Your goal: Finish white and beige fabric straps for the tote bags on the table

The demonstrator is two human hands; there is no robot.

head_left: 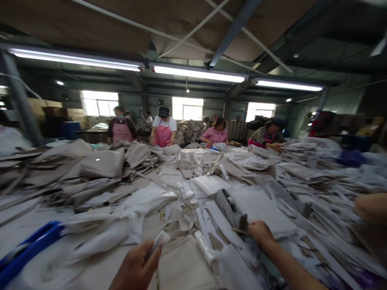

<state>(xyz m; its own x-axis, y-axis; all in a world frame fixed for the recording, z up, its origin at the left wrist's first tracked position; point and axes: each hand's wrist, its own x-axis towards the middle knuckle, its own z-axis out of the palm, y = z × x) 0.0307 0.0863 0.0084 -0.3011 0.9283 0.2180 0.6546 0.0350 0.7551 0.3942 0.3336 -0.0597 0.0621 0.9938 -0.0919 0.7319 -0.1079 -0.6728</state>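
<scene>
My left hand is low in the middle of the view, closed in a pinch on a narrow white strip that sticks up between thumb and fingers. My right hand reaches forward over the table, fingers curled round a thin brush-like stick beside a flat white cut panel. Loose white strips lie between the two hands. The picture is smeared by motion.
The big table is heaped with beige cut pieces on the left and stacked white pieces on the right. A blue tray edge sits near left. Several people work along the far side. A blurred limb shows at right.
</scene>
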